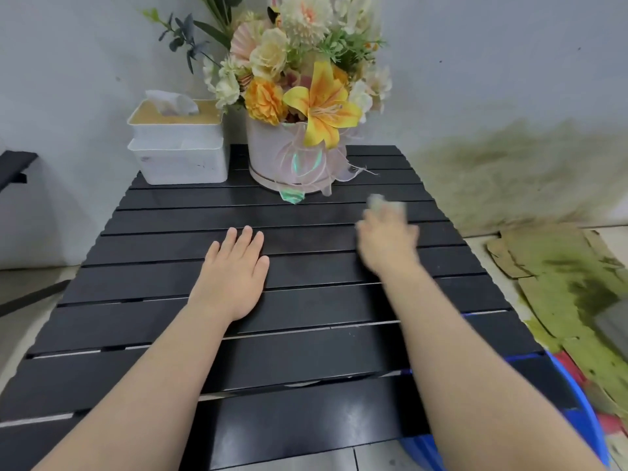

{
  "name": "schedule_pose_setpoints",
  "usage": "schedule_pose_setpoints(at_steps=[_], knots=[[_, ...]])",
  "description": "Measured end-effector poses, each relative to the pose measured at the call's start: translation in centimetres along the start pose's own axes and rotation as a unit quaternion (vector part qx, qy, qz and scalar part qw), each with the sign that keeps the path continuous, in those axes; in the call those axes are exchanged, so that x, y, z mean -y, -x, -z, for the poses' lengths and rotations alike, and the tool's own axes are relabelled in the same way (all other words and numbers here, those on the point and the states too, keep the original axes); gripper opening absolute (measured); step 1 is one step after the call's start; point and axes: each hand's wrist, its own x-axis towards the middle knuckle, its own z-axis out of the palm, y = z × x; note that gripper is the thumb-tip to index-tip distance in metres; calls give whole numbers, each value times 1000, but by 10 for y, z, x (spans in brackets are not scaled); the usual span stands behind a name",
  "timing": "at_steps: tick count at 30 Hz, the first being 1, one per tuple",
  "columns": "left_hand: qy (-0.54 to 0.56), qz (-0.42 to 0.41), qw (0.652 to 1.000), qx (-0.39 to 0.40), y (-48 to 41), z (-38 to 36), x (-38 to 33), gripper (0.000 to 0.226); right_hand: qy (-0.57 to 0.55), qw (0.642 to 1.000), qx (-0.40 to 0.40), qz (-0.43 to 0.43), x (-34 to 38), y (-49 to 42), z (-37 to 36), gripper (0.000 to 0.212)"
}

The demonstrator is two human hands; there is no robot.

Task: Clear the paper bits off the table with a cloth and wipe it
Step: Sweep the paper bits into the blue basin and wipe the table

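Note:
My left hand (236, 266) lies flat, palm down, on the middle of the black slatted table (306, 341), fingers together and holding nothing. My right hand (385, 239) is blurred with motion over the table's right side, closed on a pale cloth (380, 202) that shows past the fingertips. The cloth is near the far right slats, just in front of the flower pot. No paper bits show on the slats.
A white flower pot with a ribbon (289, 158) and a white tissue box (178, 144) stand at the table's far edge against the wall. A blue tub (577, 419) sits under the near right corner. Stained cardboard (560, 283) lies on the floor to the right.

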Motion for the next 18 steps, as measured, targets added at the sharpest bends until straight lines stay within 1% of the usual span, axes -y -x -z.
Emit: schedule_pose_setpoints(at_steps=[1,2,3,4,5,7,9,10,12,13,14,15,17,18], knots=[[1,1,1000,-1,0,0,1,53,-13,995,-7,97,28,14,-6,37],[1,2,1000,0,0,0,1,53,-42,983,4,179,50,31,-11,40],[0,3,1000,3,0,1,2,53,-69,971,40,224,63,46,-10,45],[0,4,1000,9,0,1,2,53,-93,964,73,236,65,51,-5,48],[-2,4,1000,14,0,1,2,53,-108,964,99,221,52,44,1,49],[-3,4,1000,20,0,1,1,53,-71,981,93,157,1,18,5,48],[-3,7,1000,27,0,4,2,53,-44,994,88,44,-64,-8,11,46],[-5,10,999,32,-2,6,2,53,-34,995,92,-14,-91,-15,16,44],[-11,18,999,31,-2,10,-3,53,-31,991,97,-91,-118,-20,21,41],[-12,14,1000,24,1,12,-11,53,-49,989,92,-108,-115,-20,18,40],[-11,-3,1000,14,6,11,-25,54,-73,989,83,-98,-104,-16,16,40],[-7,-28,1000,8,11,8,-43,58,-95,991,72,-53,-88,-9,13,40],[2,-77,997,7,19,-1,-82,71,-94,988,79,98,-51,19,9,41],[-3,-84,996,8,20,-7,-96,71,-93,979,90,155,-40,35,12,42]])
